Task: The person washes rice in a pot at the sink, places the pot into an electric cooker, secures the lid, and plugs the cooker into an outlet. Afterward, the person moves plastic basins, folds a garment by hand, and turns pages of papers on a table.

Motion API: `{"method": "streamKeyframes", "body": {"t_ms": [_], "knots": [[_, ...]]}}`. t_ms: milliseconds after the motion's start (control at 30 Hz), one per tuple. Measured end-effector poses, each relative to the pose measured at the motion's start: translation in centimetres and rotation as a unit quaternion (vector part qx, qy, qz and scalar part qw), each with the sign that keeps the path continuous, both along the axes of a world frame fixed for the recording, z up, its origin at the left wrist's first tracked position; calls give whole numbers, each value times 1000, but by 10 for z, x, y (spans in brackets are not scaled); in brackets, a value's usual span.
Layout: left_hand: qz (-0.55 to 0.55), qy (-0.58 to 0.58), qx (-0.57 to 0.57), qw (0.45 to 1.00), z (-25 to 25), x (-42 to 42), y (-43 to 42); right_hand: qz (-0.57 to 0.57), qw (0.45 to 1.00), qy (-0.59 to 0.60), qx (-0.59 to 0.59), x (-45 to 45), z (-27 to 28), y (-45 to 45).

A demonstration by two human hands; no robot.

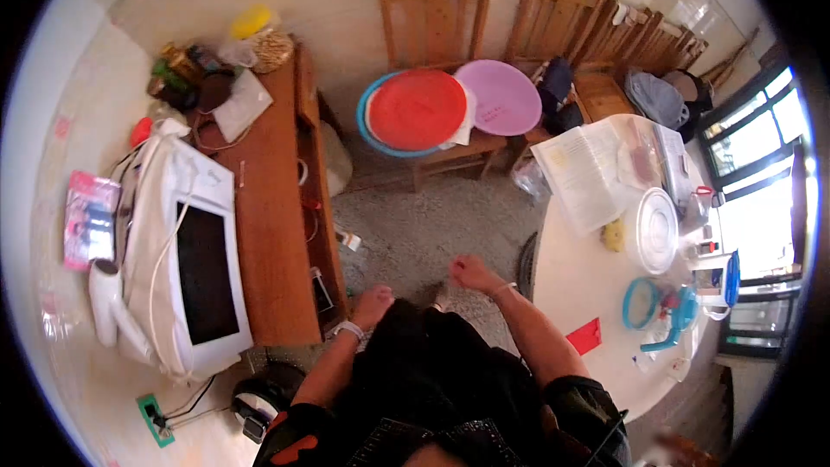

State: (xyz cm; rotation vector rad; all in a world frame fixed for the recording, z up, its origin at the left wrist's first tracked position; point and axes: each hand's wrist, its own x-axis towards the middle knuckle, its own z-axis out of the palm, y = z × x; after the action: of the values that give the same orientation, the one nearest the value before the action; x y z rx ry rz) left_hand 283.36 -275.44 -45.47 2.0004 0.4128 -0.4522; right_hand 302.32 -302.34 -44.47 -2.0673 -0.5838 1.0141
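Near the centre, my right hand [473,273] is held out over the grey floor [398,216], its fingers curled in, with a band at the wrist. My left hand [373,305] hangs lower, beside the front corner of the brown wooden desk [281,294], with a pale watch or band [349,328] on its wrist. Its fingers look curled too, but they are small and blurred. No object shows in either hand, and both are apart from the furniture.
A white monitor [206,272] stands on the left. Ahead, wooden chairs [437,17] bear a red lid [417,109] and a purple basin [499,98]. The round table [562,277] at right holds papers [588,169], a white-lidded container [654,230] and a red envelope [584,336].
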Motion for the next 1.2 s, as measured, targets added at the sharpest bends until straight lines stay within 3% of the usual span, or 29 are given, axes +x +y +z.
{"method": "streamKeyframes", "body": {"t_ms": [100,167,233,300,367,500,700,800,900,967,1067,1133,1200], "knots": [[110,27,-144,983,-21,34,14,-145,986,75,-13,44,11,20],[138,98,-160,973,-30,65,33,-102,993,65,-5,80,-11,26],[170,168,-180,954,-17,110,48,-137,987,88,5,112,-14,33],[233,149,-255,926,-49,143,71,-249,959,136,18,137,13,53],[288,151,-319,890,-75,193,96,-274,948,162,8,171,-9,60],[328,163,-297,882,-73,292,135,-271,950,130,-81,228,-19,72],[296,197,-222,908,-96,396,193,-414,902,33,-119,292,-91,107],[331,208,-203,898,-74,438,194,-433,867,221,-112,338,-46,123],[351,208,-251,878,-84,453,202,-531,809,226,-111,355,-74,132],[359,219,-282,862,-74,466,198,-547,814,194,-22,362,-84,138],[353,191,-284,871,-97,460,201,-564,799,180,101,372,-74,153],[365,208,-281,863,-104,459,204,-576,783,216,95,369,-96,148],[377,228,-274,855,-112,458,206,-586,801,123,-25,364,-122,147]]}}
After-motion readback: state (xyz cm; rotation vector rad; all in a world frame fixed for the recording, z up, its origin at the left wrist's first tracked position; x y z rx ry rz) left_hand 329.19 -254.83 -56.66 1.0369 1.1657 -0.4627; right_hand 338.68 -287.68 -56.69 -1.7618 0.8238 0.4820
